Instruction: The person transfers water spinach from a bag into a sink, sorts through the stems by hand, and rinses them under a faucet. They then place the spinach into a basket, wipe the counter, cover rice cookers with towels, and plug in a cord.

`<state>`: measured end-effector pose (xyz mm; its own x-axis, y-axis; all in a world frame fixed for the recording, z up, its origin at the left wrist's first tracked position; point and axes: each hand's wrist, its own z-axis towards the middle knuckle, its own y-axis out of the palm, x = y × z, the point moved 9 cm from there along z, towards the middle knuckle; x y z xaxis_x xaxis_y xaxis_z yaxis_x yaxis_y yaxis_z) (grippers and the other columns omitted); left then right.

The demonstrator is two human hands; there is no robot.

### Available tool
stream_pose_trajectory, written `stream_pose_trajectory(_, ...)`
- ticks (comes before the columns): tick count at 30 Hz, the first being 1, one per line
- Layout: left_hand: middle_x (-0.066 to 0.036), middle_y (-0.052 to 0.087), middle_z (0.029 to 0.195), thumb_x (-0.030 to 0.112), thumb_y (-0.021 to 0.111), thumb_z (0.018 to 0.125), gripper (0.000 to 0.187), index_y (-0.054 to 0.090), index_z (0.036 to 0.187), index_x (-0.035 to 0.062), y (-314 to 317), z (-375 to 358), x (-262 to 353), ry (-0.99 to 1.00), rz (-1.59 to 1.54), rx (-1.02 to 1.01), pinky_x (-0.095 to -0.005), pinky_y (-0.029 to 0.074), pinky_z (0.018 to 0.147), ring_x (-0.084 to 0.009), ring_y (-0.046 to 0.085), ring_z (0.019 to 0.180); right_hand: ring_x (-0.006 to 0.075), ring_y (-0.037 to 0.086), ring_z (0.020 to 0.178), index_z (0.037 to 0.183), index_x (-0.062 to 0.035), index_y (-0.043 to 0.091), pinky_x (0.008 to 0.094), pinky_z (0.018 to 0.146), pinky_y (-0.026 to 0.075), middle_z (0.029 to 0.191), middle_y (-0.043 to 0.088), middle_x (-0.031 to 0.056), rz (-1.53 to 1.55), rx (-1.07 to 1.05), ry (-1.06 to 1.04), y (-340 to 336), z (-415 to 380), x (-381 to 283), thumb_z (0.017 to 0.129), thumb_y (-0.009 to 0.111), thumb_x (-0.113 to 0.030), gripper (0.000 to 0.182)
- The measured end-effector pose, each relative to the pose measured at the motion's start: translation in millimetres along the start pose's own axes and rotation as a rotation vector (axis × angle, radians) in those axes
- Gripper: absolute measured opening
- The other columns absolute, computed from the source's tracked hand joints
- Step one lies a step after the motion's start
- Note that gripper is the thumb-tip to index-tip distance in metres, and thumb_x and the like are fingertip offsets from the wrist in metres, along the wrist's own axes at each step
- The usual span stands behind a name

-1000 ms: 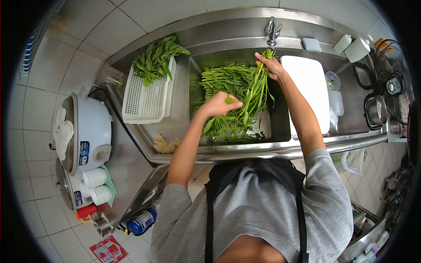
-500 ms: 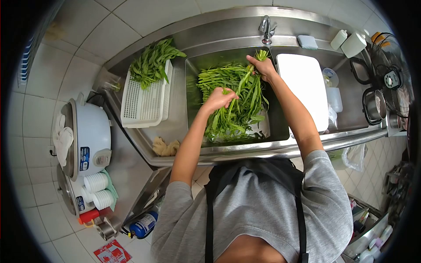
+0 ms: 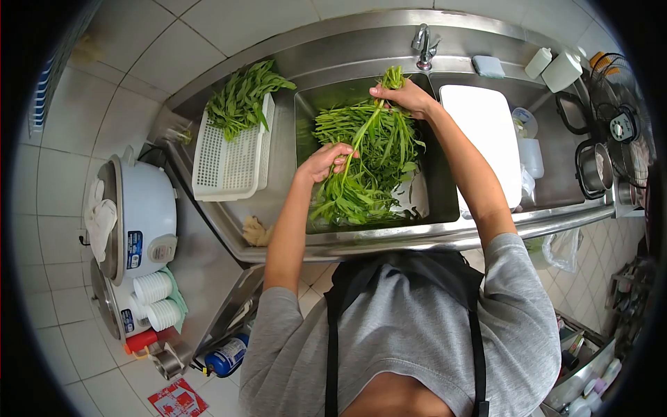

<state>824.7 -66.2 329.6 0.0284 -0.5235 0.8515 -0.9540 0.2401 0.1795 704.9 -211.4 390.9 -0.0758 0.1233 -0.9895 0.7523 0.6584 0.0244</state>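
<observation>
A bunch of water spinach, with long green stems and narrow leaves, slants across the sink basin. My right hand is wrapped round its stems near the cut ends, at the back of the basin. Lower down on the left, my left hand is closed with curled fingers on the stems of the same bunch. Beneath and behind it lies more loose water spinach, partly hidden by the bunch. Left of the basin, a white perforated basket holds leafy greens at its far end.
A faucet rises behind the basin. To the right lie a white board, plastic containers and a steel pot. A beige cloth sits at the front left, near a large rice cooker.
Both my hands have moved left, and the bunch has shifted left with them. Its leafy end now hangs over the basin's front left. The basket has not moved.
</observation>
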Motion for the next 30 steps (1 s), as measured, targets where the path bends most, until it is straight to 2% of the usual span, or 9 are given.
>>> stream_pose_trajectory(2, 0.007, 0.030, 0.052, 0.023, 0.049, 0.085, 0.021, 0.054, 0.086, 0.0031, -2.0, 2.6, -4.1, 0.015, 0.009, -0.063, -0.0203, 0.028, 0.043, -0.0038, 0.028, 0.044, 0.0086, 0.048, 0.064, 0.087, -0.0061, 0.054, 0.0222, 0.053, 0.039, 0.076, 0.053, -0.0005, -0.033, -0.107, -0.027, 6.9, -1.5, -4.4, 0.075, 0.071, -0.031, 0.033)
stream_pose_trajectory(8, 0.006, 0.031, 0.052, 0.022, 0.045, 0.086, 0.020, 0.053, 0.084, 0.0034, -0.1, -0.6, -3.4, -0.027, 0.033, -0.049, -0.0211, 0.029, 0.044, -0.0053, 0.030, 0.045, 0.0091, 0.049, 0.061, 0.079, -0.0041, 0.057, 0.0241, 0.054, 0.040, 0.069, 0.054, 0.0013, -0.034, -0.067, 0.001, 10.6, -17.7, -22.6, 0.074, 0.072, -0.029, 0.029)
stream_pose_trajectory(11, 0.002, 0.037, 0.058, 0.026, 0.047, 0.082, 0.021, 0.053, 0.079, 0.0058, -25.3, 11.3, -10.0, 0.028, 0.052, 0.222, -0.0258, 0.034, 0.050, -0.0092, 0.034, 0.050, 0.0088, 0.049, 0.059, 0.077, -0.0032, 0.057, 0.0240, 0.053, 0.041, 0.067, 0.055, 0.0012, 0.005, -0.016, -0.029, 3.1, -4.3, -6.8, 0.074, 0.071, -0.027, 0.027)
stream_pose_trajectory(15, -0.003, 0.039, 0.062, 0.034, 0.053, 0.071, 0.028, 0.053, 0.065, 0.0063, -58.8, 11.9, -30.6, -0.121, -0.053, 0.660, -0.0339, 0.034, 0.080, -0.0155, 0.038, 0.056, 0.0077, 0.050, 0.054, 0.074, -0.0015, 0.059, 0.0238, 0.050, 0.041, 0.064, 0.058, 0.0019, -0.025, 0.146, -0.080, 1.2, 0.5, 9.0, 0.075, 0.070, -0.024, 0.026)
stream_pose_trajectory(18, -0.004, 0.042, 0.062, 0.034, 0.054, 0.071, 0.029, 0.054, 0.067, 0.0049, -72.5, 11.1, -30.0, 0.011, -0.032, 0.716, -0.0352, 0.035, 0.079, -0.0163, 0.043, 0.060, 0.0080, 0.050, 0.053, 0.075, -0.0020, 0.059, 0.0238, 0.047, 0.041, 0.063, 0.058, 0.0019, -0.026, 0.252, -0.099, -7.2, 3.4, 15.9, 0.076, 0.069, -0.023, 0.023)
stream_pose_trajectory(22, -0.005, 0.047, 0.064, 0.026, 0.043, 0.082, 0.026, 0.051, 0.072, 0.0023, -96.6, -5.1, -13.3, 0.241, 0.161, 0.785, -0.0292, 0.042, 0.069, -0.0150, 0.049, 0.062, 0.0091, 0.050, 0.054, 0.078, -0.0008, 0.058, 0.0251, 0.047, 0.041, 0.067, 0.057, 0.0036, 0.013, 0.224, 0.019, -17.7, -1.9, 21.4, 0.075, 0.070, -0.020, 0.023)
stream_pose_trajectory(23, -0.004, 0.051, 0.064, 0.028, 0.048, 0.084, 0.028, 0.052, 0.074, 0.0024, -94.7, -0.8, -11.6, 0.288, 0.042, 0.746, -0.0254, 0.041, 0.057, -0.0117, 0.049, 0.055, 0.0094, 0.050, 0.054, 0.079, -0.0004, 0.057, 0.0254, 0.047, 0.041, 0.068, 0.057, 0.0042, 0.054, 0.181, 0.051, -15.8, -3.0, 23.8, 0.075, 0.071, -0.020, 0.024)
stream_pose_trajectory(28, -0.001, 0.051, 0.057, 0.039, 0.063, 0.079, 0.041, 0.059, 0.091, -0.0005, -19.8, 9.2, 40.4, 0.188, 0.441, 0.393, -0.0227, 0.037, 0.045, -0.0082, 0.046, 0.046, 0.0101, 0.050, 0.055, 0.083, -0.0011, 0.057, 0.0252, 0.046, 0.042, 0.072, 0.058, 0.0048, 0.142, 0.129, 0.166, 4.8, -0.1, 37.4, 0.073, 0.072, -0.018, 0.025)
stream_pose_trajectory(30, 0.000, 0.050, 0.054, 0.037, 0.064, 0.078, 0.042, 0.060, 0.096, 0.0003, 3.2, 8.5, 49.3, 0.195, 0.544, 0.338, -0.0242, 0.036, 0.043, -0.0077, 0.044, 0.044, 0.0101, 0.050, 0.055, 0.083, -0.0023, 0.057, 0.0254, 0.047, 0.044, 0.072, 0.058, 0.0042, 0.120, 0.101, 0.188, 7.4, 6.0, 45.5, 0.073, 0.072, -0.020, 0.026)
